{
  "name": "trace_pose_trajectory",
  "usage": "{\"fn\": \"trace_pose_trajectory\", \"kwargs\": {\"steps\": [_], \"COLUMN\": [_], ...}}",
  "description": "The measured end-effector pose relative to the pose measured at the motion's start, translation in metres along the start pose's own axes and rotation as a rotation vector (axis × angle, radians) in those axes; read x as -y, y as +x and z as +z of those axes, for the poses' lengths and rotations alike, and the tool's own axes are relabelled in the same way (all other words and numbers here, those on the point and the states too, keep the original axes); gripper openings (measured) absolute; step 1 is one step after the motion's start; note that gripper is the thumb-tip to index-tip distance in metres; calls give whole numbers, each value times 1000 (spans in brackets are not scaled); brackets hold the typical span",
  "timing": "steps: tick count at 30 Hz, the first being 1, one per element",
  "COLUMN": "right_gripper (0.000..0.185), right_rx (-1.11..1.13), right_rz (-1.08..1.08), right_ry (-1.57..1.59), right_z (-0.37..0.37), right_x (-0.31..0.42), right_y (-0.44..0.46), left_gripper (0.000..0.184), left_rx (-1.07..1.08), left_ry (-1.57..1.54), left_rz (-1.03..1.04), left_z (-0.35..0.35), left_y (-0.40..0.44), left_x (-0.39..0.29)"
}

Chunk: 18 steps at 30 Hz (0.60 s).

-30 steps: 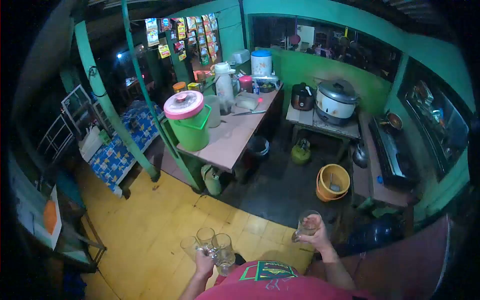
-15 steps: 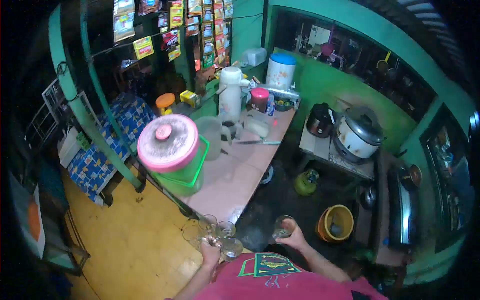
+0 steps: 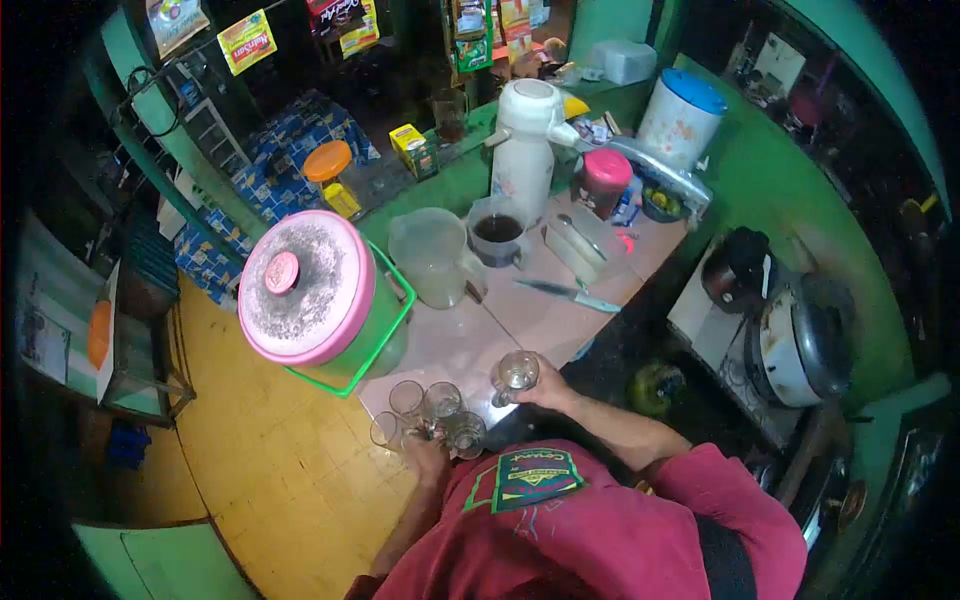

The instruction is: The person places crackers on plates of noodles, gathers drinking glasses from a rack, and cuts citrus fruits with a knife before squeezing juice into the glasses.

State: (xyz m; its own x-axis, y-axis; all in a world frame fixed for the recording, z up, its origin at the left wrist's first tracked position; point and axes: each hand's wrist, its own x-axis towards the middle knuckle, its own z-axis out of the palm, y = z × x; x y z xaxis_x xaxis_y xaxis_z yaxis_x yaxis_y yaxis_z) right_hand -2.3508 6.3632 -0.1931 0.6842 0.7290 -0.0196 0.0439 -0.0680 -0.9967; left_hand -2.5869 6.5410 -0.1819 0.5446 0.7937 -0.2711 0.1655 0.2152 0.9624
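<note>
At the near edge of the tiled table (image 3: 480,345), my left hand (image 3: 427,458) is closed round the handles of several clear glass mugs (image 3: 441,401), bunched together. Some of them overlap the table corner; whether they touch it I cannot tell. My right hand (image 3: 543,386) grips one more glass mug (image 3: 517,372), held over the table's near right edge. Beyond the hands stand a cloudy plastic pitcher (image 3: 428,258) and a clear jug of dark liquid (image 3: 498,228). A knife (image 3: 568,294) lies to the right of them.
A large green container with a pink lid (image 3: 310,290) stands at the table's left. Farther back are a white thermos (image 3: 522,140), a pink-lidded jar (image 3: 603,180) and a blue-lidded canister (image 3: 682,115). A rice cooker (image 3: 800,335) sits on a side table at right.
My right hand has brought its mug from above the dark floor to the table's edge. The left hand's mugs are now closer to the table corner. The view has turned and come nearer.
</note>
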Motion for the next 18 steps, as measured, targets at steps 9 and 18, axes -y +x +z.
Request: {"fn": "trace_pose_trajectory", "kwargs": {"steps": [9,18], "right_gripper": [79,83], "right_rx": [-65,-15], "right_rz": [7,156], "right_ry": [-144,-531], "right_z": [-29,-56], "right_x": [8,29], "right_y": [72,130], "left_gripper": [19,16], "left_rx": [-177,-96], "left_ry": [-128,-75], "left_rz": [6,305], "left_z": [85,140], "left_y": [39,87], "left_x": [7,2]}}
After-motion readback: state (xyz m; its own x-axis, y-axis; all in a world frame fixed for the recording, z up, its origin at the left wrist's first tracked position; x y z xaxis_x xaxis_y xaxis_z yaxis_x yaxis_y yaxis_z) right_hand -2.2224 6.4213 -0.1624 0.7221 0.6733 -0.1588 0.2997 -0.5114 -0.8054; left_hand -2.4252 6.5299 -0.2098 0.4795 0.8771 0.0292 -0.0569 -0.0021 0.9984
